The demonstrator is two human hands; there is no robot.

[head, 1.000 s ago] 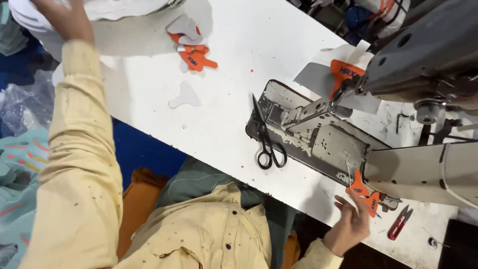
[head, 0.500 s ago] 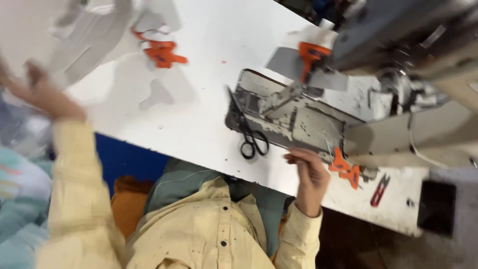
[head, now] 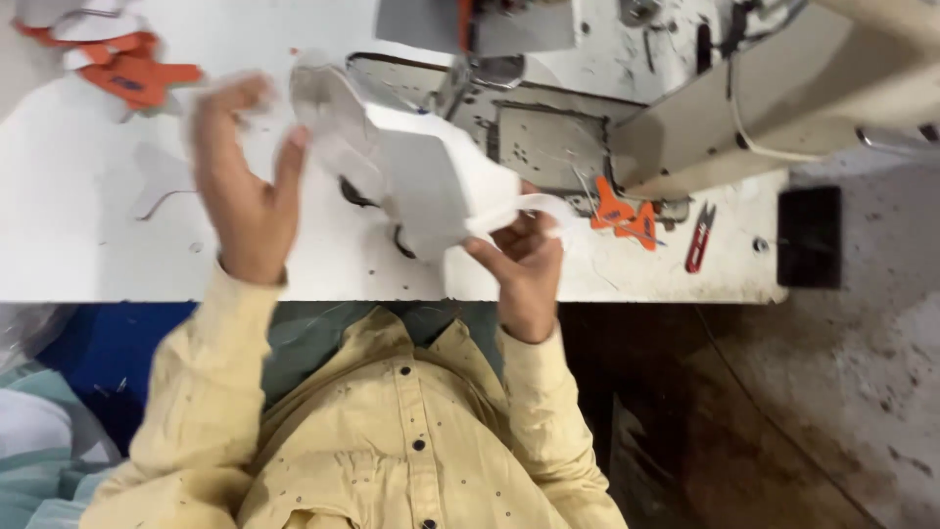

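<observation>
My left hand (head: 240,191) and right hand (head: 524,269) both gripping a white fabric piece (head: 421,171), held above the white table (head: 117,245), in front of the sewing machine (head: 685,108), orange pieces (head: 625,214) on its bed, red thread snips (head: 698,238) beside.

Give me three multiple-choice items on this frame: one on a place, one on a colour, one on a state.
1. Where does the red thread snip lie?
A. on the white table, beside the sewing machine
B. on the floor
C. in the left hand

2. What colour is the cut piece on the machine bed?
A. blue
B. orange
C. green

3. What are the hands doing?
A. both resting flat
B. both raised, holding a white fabric piece
C. both under the table

Key: 1 A, the snip rests near the table's edge. 2 B, it is plainly orange. 3 B, left hand and right hand grip the piece's ends.
</observation>
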